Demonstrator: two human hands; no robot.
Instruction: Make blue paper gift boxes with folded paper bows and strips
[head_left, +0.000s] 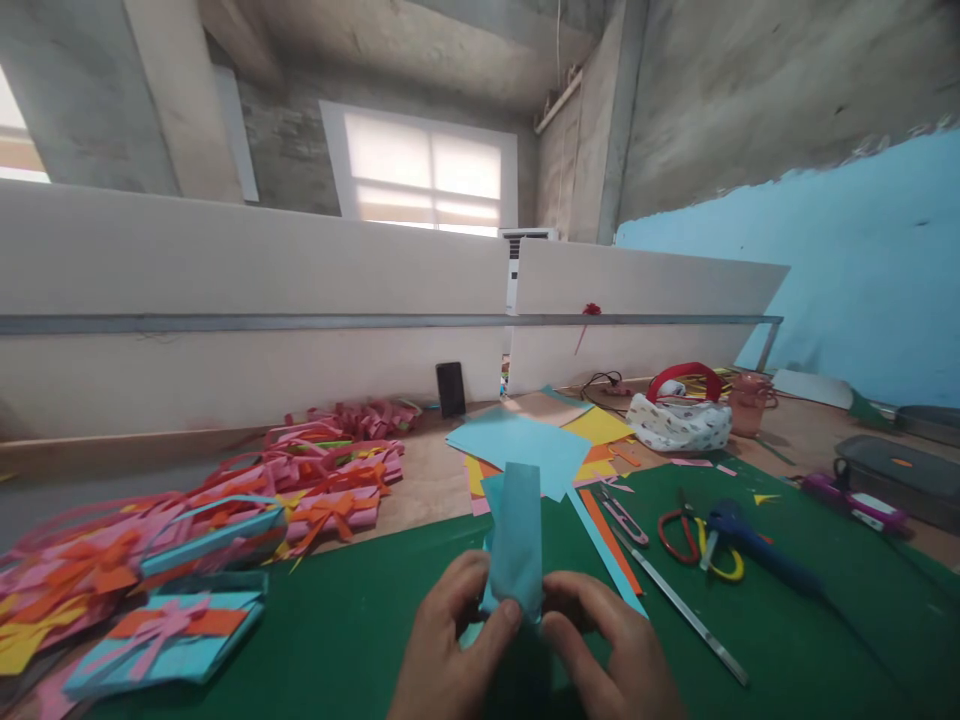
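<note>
A folded piece of light blue paper (pixel 517 530) stands upright between my hands, above the green mat (pixel 360 620). My left hand (pixel 461 630) grips its lower left side, with the thumb pressed on the front. On the lower right edge, my right hand (pixel 604 640) pinches the paper between thumb and fingers. Just right of my hands lie blue and orange paper strips (pixel 611 545), a metal ruler (pixel 694 615) and pink-handled thread snips (pixel 624 518).
Finished paper gift bags (pixel 172 635) with bows pile up at left. Coloured paper sheets (pixel 525 445) lie ahead. Scissors (pixel 679 535), a blue glue gun (pixel 765 550) with its cord, and a purple tool (pixel 855 505) are at right. A phone (pixel 451 390) leans on the white partition (pixel 262 370).
</note>
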